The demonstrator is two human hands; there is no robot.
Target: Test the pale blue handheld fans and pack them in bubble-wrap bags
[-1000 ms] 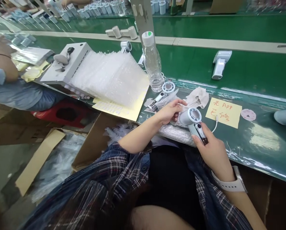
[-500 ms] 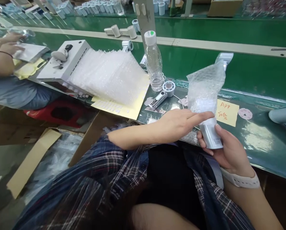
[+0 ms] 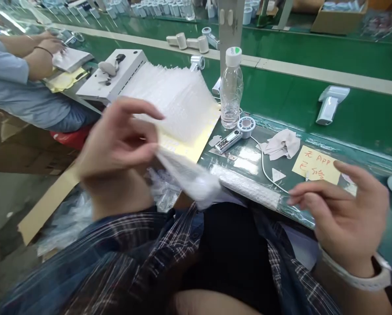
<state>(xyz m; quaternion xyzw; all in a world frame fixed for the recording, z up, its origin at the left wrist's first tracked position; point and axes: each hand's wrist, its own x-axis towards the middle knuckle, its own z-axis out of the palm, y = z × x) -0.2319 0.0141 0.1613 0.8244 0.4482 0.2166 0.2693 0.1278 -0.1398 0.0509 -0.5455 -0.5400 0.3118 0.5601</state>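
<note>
My left hand (image 3: 126, 135), blurred by motion, pinches one end of a clear plastic bag (image 3: 182, 175). The bag trails down to the right over the table edge. Its lower end looks whitish, and I cannot tell whether anything is inside. My right hand (image 3: 343, 214) has thumb and fingers closed on the end of a white cable (image 3: 264, 166), whose small plug shows above the fingertips. This cable runs from beside a handheld fan (image 3: 246, 126) with a round head and silver handle. A length of bubble wrap (image 3: 246, 186) lies along the table edge between my hands.
Stacked bubble bags (image 3: 179, 100) lean against a white box (image 3: 113, 74). A water bottle (image 3: 231, 87) stands by the fan. Crumpled paper (image 3: 283, 144), a yellow note (image 3: 310, 162) and another fan (image 3: 330, 105) lie right. A co-worker's hands (image 3: 47, 43) work far left.
My left hand has swung left and up, now pinching a clear bag. My right hand has moved right, from the bubble-wrapped cylinder to the cable end. The view has shifted left.
</note>
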